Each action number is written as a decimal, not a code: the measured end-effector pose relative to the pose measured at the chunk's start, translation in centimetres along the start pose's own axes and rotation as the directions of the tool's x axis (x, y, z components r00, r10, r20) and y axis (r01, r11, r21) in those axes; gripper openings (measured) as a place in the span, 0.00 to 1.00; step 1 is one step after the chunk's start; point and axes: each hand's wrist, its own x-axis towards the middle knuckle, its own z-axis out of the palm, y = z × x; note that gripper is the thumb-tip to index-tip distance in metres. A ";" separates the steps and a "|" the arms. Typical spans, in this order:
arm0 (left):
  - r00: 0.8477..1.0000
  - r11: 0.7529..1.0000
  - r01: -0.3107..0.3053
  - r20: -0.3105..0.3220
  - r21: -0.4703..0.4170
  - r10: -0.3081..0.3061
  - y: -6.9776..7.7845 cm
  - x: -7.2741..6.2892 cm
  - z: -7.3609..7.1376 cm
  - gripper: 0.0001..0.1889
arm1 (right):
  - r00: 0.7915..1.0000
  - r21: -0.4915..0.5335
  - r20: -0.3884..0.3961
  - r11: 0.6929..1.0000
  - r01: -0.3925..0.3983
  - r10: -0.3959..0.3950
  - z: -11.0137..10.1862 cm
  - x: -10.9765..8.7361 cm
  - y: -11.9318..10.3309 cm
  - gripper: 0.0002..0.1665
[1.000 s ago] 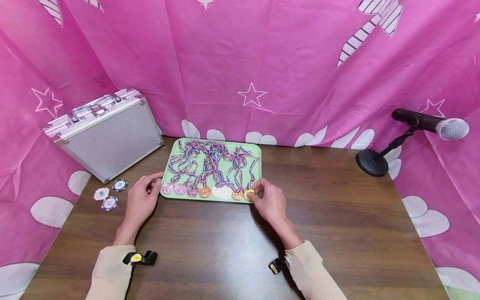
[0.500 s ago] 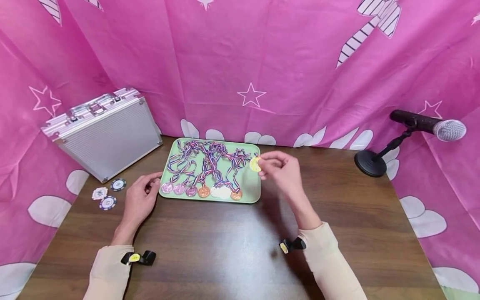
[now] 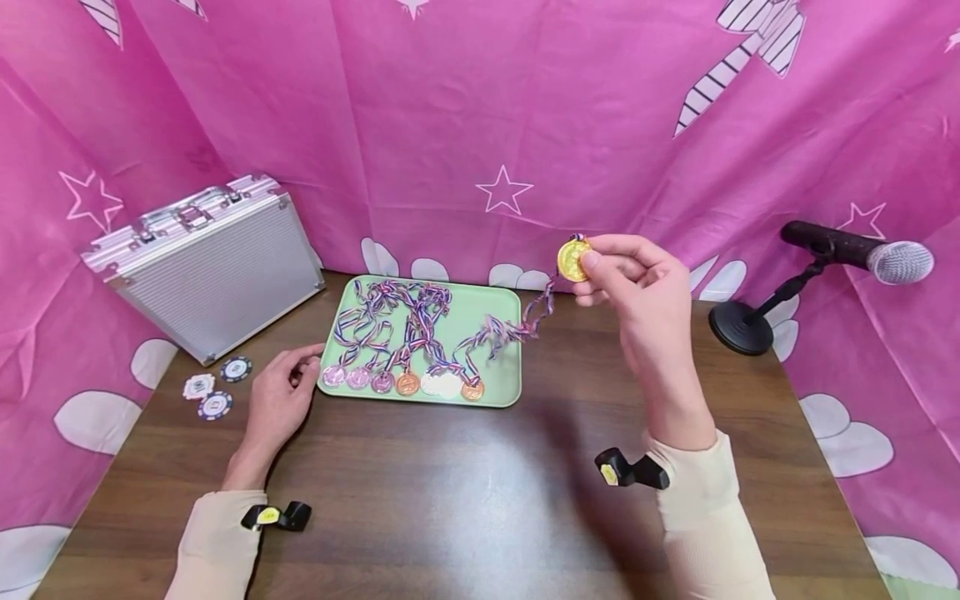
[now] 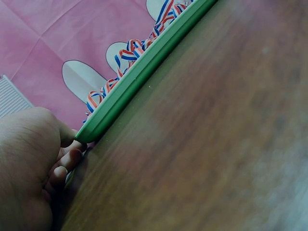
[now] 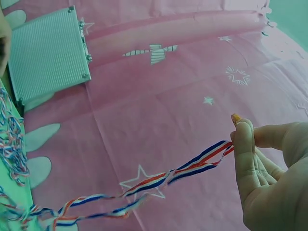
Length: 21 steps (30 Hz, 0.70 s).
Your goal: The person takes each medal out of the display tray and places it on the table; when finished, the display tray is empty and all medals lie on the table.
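My right hand (image 3: 637,283) pinches a gold medal (image 3: 573,261) between thumb and fingers, raised above the table to the right of the tray. Its red, white and blue ribbon (image 5: 173,175) stretches down and left to a tangle of ribbons over the tray's right side. The green tray (image 3: 498,387) lies on the table, holding several medals in a row along its front, with ribbons bunched behind them. My left hand (image 3: 283,392) holds the tray's left edge; in the left wrist view, the left hand (image 4: 36,159) has its fingers at the tray's corner.
A silver case (image 3: 225,271) stands at the back left, with three poker chips (image 3: 215,406) in front of it. At the right, a microphone (image 3: 862,250) sits on a black stand (image 3: 742,327). A pink curtain (image 3: 450,125) hangs behind the wooden table (image 3: 450,500).
My right hand has lifted the gold medal off the tray's front right corner, up and to the right, drawing its ribbon out. The left hand has stayed at the tray.
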 end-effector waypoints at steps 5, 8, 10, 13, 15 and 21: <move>1.000 1.000 0.003 0.004 0.004 -0.003 0.0 0.0 -0.1 0.17 | 0.999 -0.012 -0.018 0.999 -0.039 0.039 -0.4 0.3 -0.3 0.16; 1.000 1.000 0.002 0.000 0.002 -0.002 0.1 0.0 -0.1 0.17 | 0.999 -0.016 -0.007 0.999 -0.043 0.043 -0.5 0.4 -0.2 0.16; 1.000 1.000 0.001 -0.002 0.000 -0.001 0.1 0.0 -0.1 0.17 | 0.999 -0.014 -0.009 0.999 -0.032 0.032 -0.6 0.3 -0.1 0.15; 1.000 1.000 0.003 -0.003 -0.003 -0.003 0.1 0.0 -0.1 0.17 | 0.999 -0.003 -0.033 1.000 -0.019 0.019 -0.8 0.4 0.0 0.15; 1.000 1.000 0.004 -0.001 -0.003 -0.004 0.2 0.0 -0.1 0.17 | 0.998 -0.003 -0.054 1.000 -0.017 0.016 -0.9 0.4 0.1 0.14; 1.000 1.000 0.012 -0.001 -0.007 -0.012 0.3 -0.1 -0.1 0.17 | 0.997 -0.046 -0.071 0.998 -0.046 0.043 -1.5 2.4 1.6 0.09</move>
